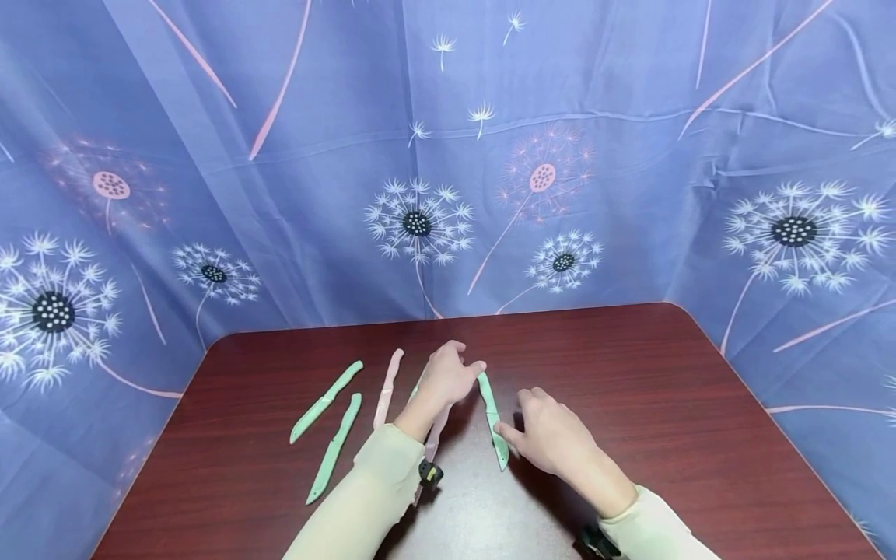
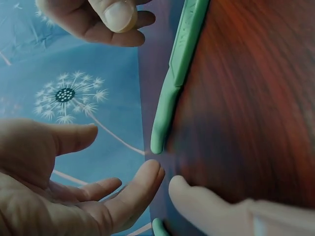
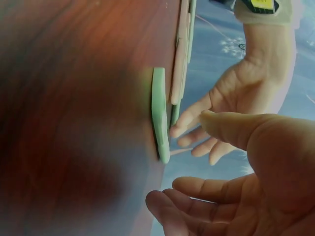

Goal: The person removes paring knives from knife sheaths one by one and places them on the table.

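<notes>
A sheathed green knife (image 1: 492, 420) lies on the table between the two hands, its handle pointing to the far side. My left hand (image 1: 448, 377) hovers by the handle end, fingers loosely bent and holding nothing. The right hand (image 1: 553, 432) is beside the sheath end, with the thumb near it; whether it touches cannot be told. In the left wrist view the green knife (image 2: 179, 64) stands apart from the left fingers (image 2: 140, 189). In the right wrist view that knife (image 3: 158, 108) shows in front of both hands, with a gap before the right fingers (image 3: 206, 189).
To the left lie two more green knives (image 1: 334, 447) and a pink knife (image 1: 387, 389). Another pink knife (image 1: 435, 435) and a further green one are partly hidden behind the left arm. The dark red table (image 1: 672, 389) has a patterned blue curtain (image 1: 336, 233) around it.
</notes>
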`<state>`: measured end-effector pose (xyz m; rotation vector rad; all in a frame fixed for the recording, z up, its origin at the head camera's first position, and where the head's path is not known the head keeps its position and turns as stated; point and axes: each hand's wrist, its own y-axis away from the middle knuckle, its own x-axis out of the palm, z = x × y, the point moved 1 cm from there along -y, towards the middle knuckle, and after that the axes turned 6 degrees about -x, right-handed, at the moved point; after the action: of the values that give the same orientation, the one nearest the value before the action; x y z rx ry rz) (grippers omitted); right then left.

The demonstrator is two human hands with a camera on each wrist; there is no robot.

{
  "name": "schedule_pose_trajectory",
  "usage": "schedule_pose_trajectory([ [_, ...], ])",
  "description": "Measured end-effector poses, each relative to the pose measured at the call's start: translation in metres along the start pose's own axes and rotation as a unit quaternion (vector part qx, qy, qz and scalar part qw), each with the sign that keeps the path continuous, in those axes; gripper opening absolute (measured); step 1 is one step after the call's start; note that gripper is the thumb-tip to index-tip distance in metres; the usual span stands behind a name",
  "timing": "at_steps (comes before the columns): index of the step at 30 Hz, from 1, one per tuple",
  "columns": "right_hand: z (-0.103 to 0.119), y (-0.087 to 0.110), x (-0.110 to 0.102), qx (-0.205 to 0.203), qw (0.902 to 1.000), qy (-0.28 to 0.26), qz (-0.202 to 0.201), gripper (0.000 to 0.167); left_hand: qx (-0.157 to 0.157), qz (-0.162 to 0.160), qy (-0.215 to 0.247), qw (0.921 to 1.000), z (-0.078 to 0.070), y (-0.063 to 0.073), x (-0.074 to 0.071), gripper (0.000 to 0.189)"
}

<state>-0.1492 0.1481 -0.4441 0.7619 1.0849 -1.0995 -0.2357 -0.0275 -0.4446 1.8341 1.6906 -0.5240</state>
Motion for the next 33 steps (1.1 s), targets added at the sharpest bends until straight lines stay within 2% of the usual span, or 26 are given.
schedule_pose_trajectory([
  [4,0.004,0.0,0.004,0.003,0.9999,0.004,0.016,0.046,-0.005,0.0,-0.017,0.9999,-0.005,-0.003,0.006,0.054],
  [8,0.008,-0.002,0.009,0.009,0.9994,0.013,0.03,0.046,-0.024,0.007,-0.046,0.9986,-0.011,-0.007,0.011,0.052],
  [14,0.014,-0.004,0.014,0.026,0.9984,0.026,0.042,0.048,-0.062,0.007,-0.119,0.991,-0.014,-0.016,0.021,0.049],
  [19,0.016,-0.007,0.017,0.024,0.9981,0.033,0.046,0.048,-0.083,-0.003,-0.14,0.9866,-0.009,-0.031,0.031,0.044],
  [22,0.016,-0.008,0.017,0.024,0.9981,0.031,0.048,0.045,-0.079,-0.004,-0.141,0.9869,-0.001,-0.043,0.04,0.043],
  [25,0.014,-0.01,0.018,0.024,0.9983,0.017,0.05,0.041,-0.074,0.003,-0.129,0.9889,-0.002,-0.042,0.042,0.038],
  [28,0.012,-0.011,0.017,0.033,0.998,-0.01,0.053,0.036,-0.064,0.007,-0.104,0.9925,-0.011,-0.029,0.035,0.035],
  [30,0.011,-0.011,0.016,0.04,0.9975,-0.029,0.051,0.033,-0.065,0.013,-0.077,0.9949,-0.016,-0.02,0.03,0.04],
  [33,0.009,-0.011,0.015,0.048,0.9966,-0.05,0.045,0.031,-0.068,0.01,-0.036,0.997,-0.017,-0.015,0.027,0.048],
])
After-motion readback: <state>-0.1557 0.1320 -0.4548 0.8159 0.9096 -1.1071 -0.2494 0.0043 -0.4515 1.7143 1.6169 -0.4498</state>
